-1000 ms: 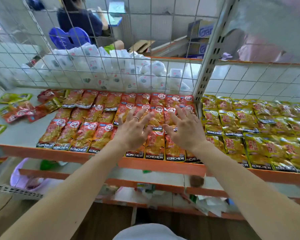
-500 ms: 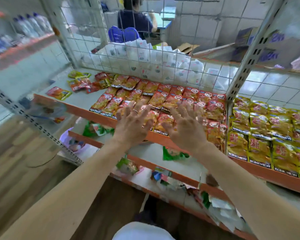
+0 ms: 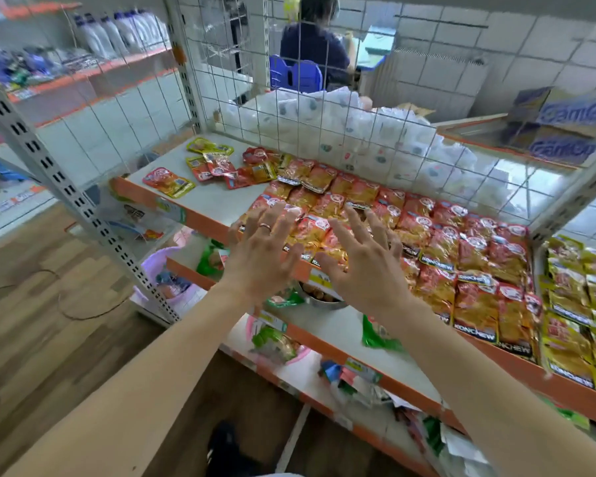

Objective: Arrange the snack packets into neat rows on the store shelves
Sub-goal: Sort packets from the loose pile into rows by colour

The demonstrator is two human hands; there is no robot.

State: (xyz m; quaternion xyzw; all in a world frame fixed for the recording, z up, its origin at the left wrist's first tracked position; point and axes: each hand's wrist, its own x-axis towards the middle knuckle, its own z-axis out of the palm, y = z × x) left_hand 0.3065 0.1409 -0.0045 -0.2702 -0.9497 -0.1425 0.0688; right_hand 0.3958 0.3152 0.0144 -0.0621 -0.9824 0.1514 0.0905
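Note:
Red and orange snack packets (image 3: 434,242) lie in overlapping rows on the top shelf (image 3: 217,204), which has an orange front edge. Several loose packets (image 3: 217,165) are scattered at the shelf's far left corner, one of them (image 3: 167,182) apart near the front. Yellow-green packets (image 3: 578,290) fill the neighbouring bay on the right. My left hand (image 3: 262,249) and my right hand (image 3: 362,259) hover with spread fingers over the front left end of the red rows, holding nothing. The packets beneath my palms are hidden.
A wire mesh panel (image 3: 289,108) backs the shelf, with white wrapped packs (image 3: 358,132) behind it. A perforated metal upright (image 3: 69,191) stands at left. Lower shelves (image 3: 327,332) hold green packets, a metal bowl and clutter. A seated person (image 3: 313,46) is beyond the mesh.
My view has swung left and pulled back, so the shelf now lies to the right. Both hands have stayed spread over the front left packets, drifting slightly toward the shelf edge.

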